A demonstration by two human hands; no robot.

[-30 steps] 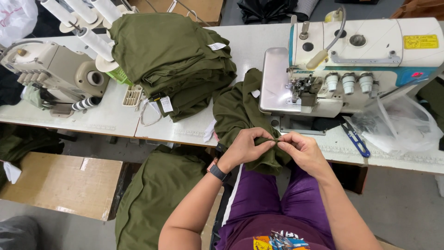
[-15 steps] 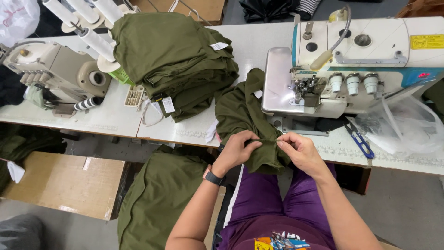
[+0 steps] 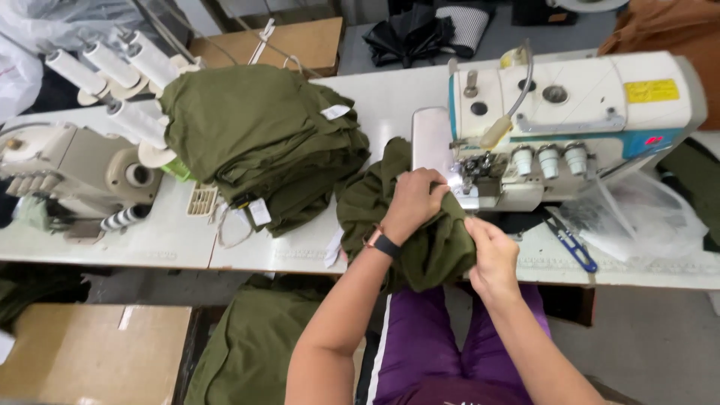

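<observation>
An olive green garment piece [image 3: 420,240] lies bunched on the white table [image 3: 300,247], hanging over its front edge. My left hand [image 3: 412,202] grips its upper part and holds it right against the needle area of the white overlock sewing machine [image 3: 555,127]. My right hand [image 3: 491,255] pinches the fabric's lower right fold near the table's front edge. A dark watch sits on my left wrist.
A tall stack of folded olive garments [image 3: 255,142] lies left of the machine. A second beige machine [image 3: 75,172] with white thread cones [image 3: 120,67] stands at far left. Blue-handled snips [image 3: 571,244] and a clear plastic bag [image 3: 645,217] lie at right. More olive cloth [image 3: 247,345] and a cardboard box [image 3: 90,352] are below.
Both hands have carried the garment edge up from the table's front edge. My left hand now reaches the machine's needle area, and my right hand has shifted to the lower fold.
</observation>
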